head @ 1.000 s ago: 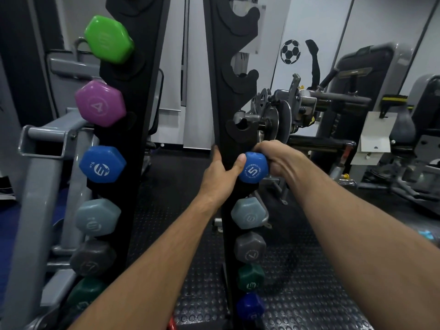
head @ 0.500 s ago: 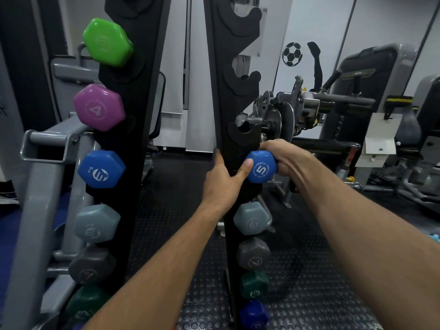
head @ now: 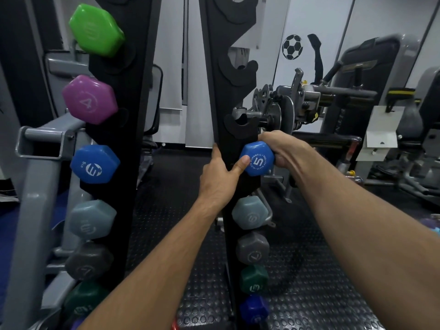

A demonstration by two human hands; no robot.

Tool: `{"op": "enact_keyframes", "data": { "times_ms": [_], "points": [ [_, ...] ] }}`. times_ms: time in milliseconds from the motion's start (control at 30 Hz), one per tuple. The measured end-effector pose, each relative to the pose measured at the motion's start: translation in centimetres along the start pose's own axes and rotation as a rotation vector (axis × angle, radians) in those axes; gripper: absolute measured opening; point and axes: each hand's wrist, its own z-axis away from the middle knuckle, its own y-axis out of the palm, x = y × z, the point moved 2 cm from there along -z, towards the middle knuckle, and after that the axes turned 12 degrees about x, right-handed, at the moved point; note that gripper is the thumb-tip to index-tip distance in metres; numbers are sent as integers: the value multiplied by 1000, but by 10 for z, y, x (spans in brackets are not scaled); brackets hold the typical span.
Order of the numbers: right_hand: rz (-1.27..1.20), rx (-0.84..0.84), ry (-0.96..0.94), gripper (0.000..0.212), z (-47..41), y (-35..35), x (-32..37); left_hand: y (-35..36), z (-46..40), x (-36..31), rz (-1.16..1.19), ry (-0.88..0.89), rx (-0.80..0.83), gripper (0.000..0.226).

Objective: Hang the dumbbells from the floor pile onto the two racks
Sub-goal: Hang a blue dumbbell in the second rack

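I am observing my right hand (head: 281,148) gripping the blue dumbbell (head: 257,158) marked 5, fingers curled around its handle behind the near hexagonal head. The dumbbell is sitting at the right rack (head: 228,96), level with a cradle just below an unoccupied hook. My left hand (head: 220,176) is bracing that rack's upright, fingers lying along its left edge and the thumb pressing the dumbbell's near face; the hand is closed on nothing. Directly below on the same rack I am noting a pale grey dumbbell (head: 250,212), a dark grey dumbbell (head: 252,248), a green dumbbell (head: 254,279) and a deep blue dumbbell (head: 254,309). The left rack (head: 128,139) is carrying a bright green dumbbell (head: 96,29), a purple dumbbell (head: 90,100) and a second blue dumbbell (head: 94,164), with more beneath.
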Motion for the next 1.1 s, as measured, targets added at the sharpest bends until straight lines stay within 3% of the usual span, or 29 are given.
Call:
{"op": "enact_keyframes", "data": {
  "times_ms": [133,333,400,533,633,833,933,1100],
  "points": [
    [3,65,50,9,6,0,-5,-2,1,-1,-25,-19,18,110],
    [43,-24,20,12,5,6,-18,-9,-3,4,-51,-22,113,81],
    [-6,-25,-44,16,5,11,-26,-11,-2,6,-43,4,142,90],
    [61,-144,-233,22,9,9,-24,-9,2,7,-42,21,106,131],
    [46,-106,-253,36,9,10,-21,-4,-1,10,-29,22,59,139],
    [115,68,-191,35,4,10,-19,-3,1,10,-21,33,52,129],
    [207,77,-178,34,4,8,-16,-1,-1,10,-32,31,33,130],
    [91,41,-168,31,14,14,-16,-6,1,8,-20,42,50,113]
  ]
}}
